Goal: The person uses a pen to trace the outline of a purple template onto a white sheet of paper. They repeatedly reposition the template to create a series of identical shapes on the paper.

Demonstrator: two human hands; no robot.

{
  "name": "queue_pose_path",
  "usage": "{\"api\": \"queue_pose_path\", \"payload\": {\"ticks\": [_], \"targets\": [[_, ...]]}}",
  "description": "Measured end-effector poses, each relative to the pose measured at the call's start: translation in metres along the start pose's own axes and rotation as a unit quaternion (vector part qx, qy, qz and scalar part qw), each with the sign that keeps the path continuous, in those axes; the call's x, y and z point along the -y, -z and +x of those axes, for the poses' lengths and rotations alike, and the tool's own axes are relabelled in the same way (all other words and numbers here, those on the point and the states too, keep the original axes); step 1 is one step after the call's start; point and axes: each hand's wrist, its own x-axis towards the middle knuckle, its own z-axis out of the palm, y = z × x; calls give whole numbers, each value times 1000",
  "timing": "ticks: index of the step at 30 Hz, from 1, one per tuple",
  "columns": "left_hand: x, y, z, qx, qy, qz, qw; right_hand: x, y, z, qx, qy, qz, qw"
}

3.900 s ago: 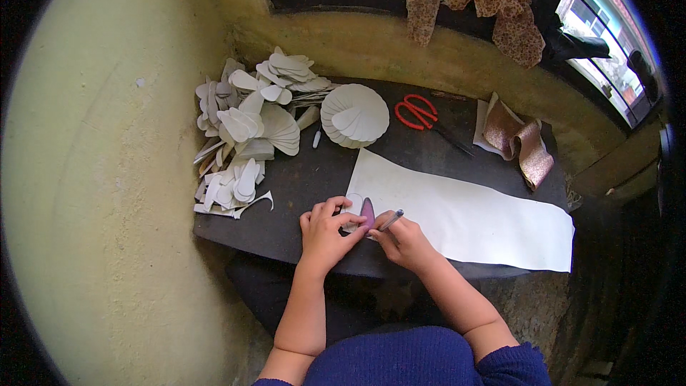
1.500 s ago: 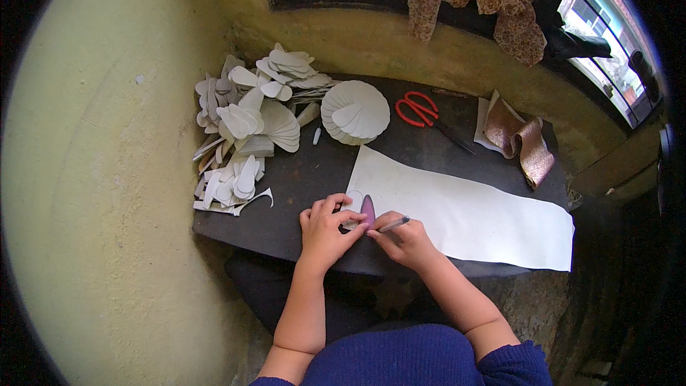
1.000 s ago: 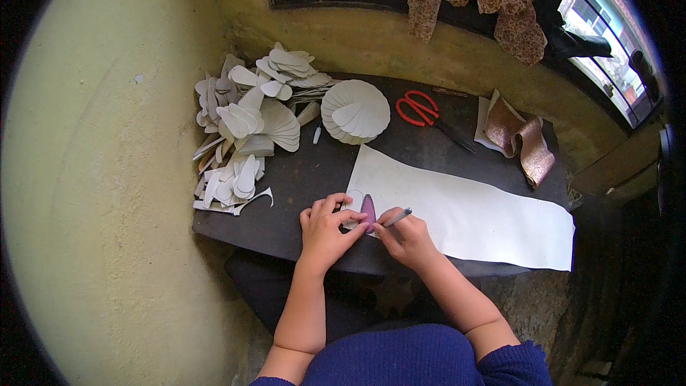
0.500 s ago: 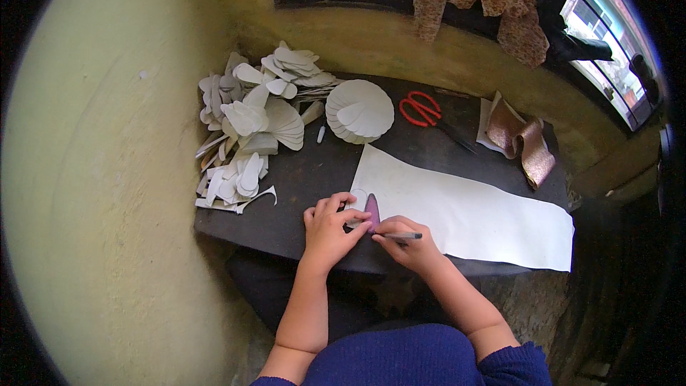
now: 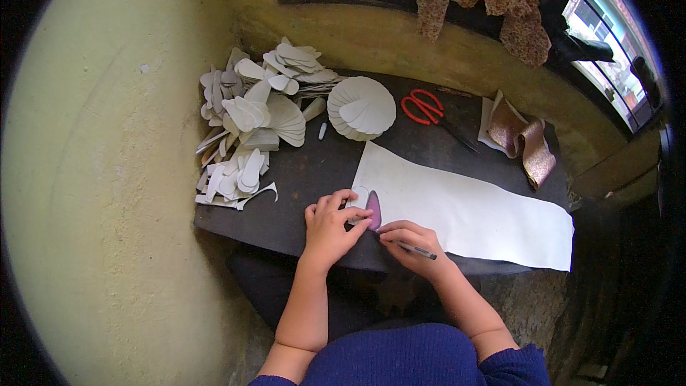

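A long white sheet [image 5: 471, 207] lies across the dark tabletop, and a small purple teardrop-shaped template [image 5: 374, 209] rests on its left end. My left hand [image 5: 331, 223] holds the template down, thumb and a fingertip on its left side, other fingers spread over the sheet's edge. In my right hand [image 5: 414, 244] is a grey pen [image 5: 416, 249], pinched between thumb and fingers. Its tip is by the template's lower right edge, partly hidden by the fingers. A curved drawn outline shows on the sheet just left of the template.
Piled white cut pieces [image 5: 246, 114] fill the table's left side, near a fanned round stack [image 5: 361, 109]. A small white capped item [image 5: 322, 131] lies between them. Red-handled scissors [image 5: 423, 107] lie farther back; a shiny brown strip [image 5: 532, 146] is at the right. A wall [image 5: 107, 171] borders the left.
My right hand has moved slightly right and down, and the pen now tilts more toward me. My left hand and the template stay almost in place.
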Motion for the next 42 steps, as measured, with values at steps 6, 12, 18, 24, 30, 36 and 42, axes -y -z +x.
{"api": "queue_pose_path", "payload": {"ticks": [6,12,18,24,30,36,42], "targets": [[0,-1,0,1,2,1,1000,-2,-1,-2,11,-1,1,1000],[1,0,0,0,-2,6,1000,1,0,-3,8,-35,12,999],[0,0,0,2,2,2,1000,-1,-1,-3,9,-13,-5,1000],[0,0,0,4,2,6,1000,2,0,-2,10,-18,-4,1000],[1,-1,0,2,0,6,1000,2,-1,-2,-11,-42,-3,999],[0,0,0,8,5,11,1000,0,-1,-2,-13,-28,-13,999],[1,2,-2,16,3,7,1000,2,-4,-2,-7,-5,-30,1000]]}}
